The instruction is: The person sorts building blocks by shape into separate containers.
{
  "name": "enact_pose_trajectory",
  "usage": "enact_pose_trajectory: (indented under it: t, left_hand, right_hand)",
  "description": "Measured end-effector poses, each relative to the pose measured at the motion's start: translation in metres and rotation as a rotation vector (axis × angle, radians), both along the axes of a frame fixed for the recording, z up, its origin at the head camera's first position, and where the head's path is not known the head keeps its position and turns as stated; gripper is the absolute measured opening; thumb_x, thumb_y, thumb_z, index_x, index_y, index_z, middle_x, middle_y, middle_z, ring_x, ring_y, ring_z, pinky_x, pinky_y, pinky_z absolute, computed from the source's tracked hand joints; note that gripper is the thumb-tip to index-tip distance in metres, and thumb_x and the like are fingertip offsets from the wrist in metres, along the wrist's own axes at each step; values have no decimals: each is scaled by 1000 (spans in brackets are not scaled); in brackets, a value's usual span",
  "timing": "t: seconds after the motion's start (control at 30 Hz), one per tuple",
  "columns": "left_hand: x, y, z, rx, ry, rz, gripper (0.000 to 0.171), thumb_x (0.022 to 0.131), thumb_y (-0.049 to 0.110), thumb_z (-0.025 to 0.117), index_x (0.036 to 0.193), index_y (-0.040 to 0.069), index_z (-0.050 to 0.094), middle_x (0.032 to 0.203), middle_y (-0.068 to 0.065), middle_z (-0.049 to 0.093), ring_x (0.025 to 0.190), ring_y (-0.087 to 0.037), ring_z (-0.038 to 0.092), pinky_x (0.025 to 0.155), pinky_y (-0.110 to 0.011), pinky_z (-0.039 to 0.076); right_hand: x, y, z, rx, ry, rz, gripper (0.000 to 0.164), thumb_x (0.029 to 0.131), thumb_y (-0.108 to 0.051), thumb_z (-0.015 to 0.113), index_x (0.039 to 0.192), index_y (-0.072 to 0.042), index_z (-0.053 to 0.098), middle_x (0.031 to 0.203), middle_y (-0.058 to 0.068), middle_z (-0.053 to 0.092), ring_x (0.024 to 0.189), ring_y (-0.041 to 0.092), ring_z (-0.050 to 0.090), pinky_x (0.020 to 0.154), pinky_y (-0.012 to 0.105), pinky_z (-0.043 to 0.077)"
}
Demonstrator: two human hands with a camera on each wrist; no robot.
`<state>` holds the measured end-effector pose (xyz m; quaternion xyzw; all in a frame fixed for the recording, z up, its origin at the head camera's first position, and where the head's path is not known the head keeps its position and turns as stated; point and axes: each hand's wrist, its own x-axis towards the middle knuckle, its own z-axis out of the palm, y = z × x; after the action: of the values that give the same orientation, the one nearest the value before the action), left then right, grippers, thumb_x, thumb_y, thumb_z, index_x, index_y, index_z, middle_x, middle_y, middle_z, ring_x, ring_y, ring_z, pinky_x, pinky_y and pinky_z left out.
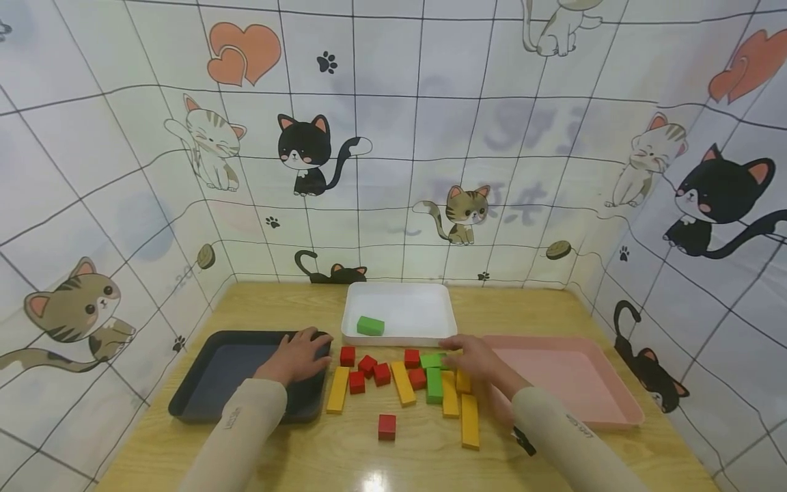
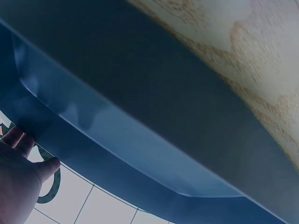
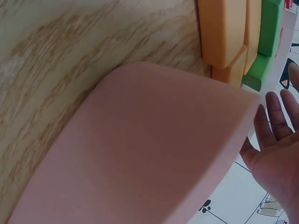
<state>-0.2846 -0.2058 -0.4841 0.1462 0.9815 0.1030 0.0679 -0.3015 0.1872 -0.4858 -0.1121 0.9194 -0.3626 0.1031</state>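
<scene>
One desk (image 1: 424,468) carries a dark tray (image 1: 227,369), a pink tray (image 1: 572,376) and, between, a white tray (image 1: 412,314). The left hand (image 1: 296,357), fingers spread, is at the dark tray's rim; the right hand (image 1: 475,358) has its fingers loosely extended. Before the white tray lie yellow blocks (image 1: 470,422), green blocks (image 1: 434,387) beside the right hand, and red cubes (image 1: 387,427).
</scene>
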Motion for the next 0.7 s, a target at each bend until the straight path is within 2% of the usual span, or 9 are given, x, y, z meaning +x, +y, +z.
enact_pose_trajectory:
  t: [0.07, 0.3, 0.5, 0.7]
  left_hand:
    - [0, 0, 0, -3, 0, 0, 52, 100, 39, 58, 146, 17, 49, 151, -24, 35, 139, -46, 33, 107, -72, 21]
    - [-1, -1, -3, -7, -3, 0, 52, 100, 39, 58, 147, 17, 49, 152, -24, 34, 139, -47, 33, 108, -71, 21]
    - [-3, -2, -5, -9, 0, 6, 51, 100, 40, 58, 146, 19, 49, 152, -24, 35, 139, -46, 33, 108, -71, 21]
    - [-1, 0, -2, -10, 8, 5, 52, 99, 39, 59, 145, 17, 50, 150, -24, 36, 138, -46, 35, 107, -71, 23]
  right_hand:
    - [0, -1, -3, -2, -20, -6, 35, 92, -19, 72, 127, -16, 68, 127, 7, 64, 121, 32, 55, 105, 56, 40]
    - [-2, -2, -11, 36, -2, 3, 38, 91, -19, 73, 128, -16, 67, 129, 8, 62, 119, 30, 57, 102, 54, 44]
    - [-3, -2, -15, 85, 44, 52, 36, 91, -12, 72, 126, -11, 68, 130, 10, 62, 121, 34, 56, 102, 55, 43]
    - [-5, -4, -19, 152, 69, 92, 36, 90, -11, 73, 125, -8, 68, 133, 11, 60, 121, 33, 56, 103, 54, 42]
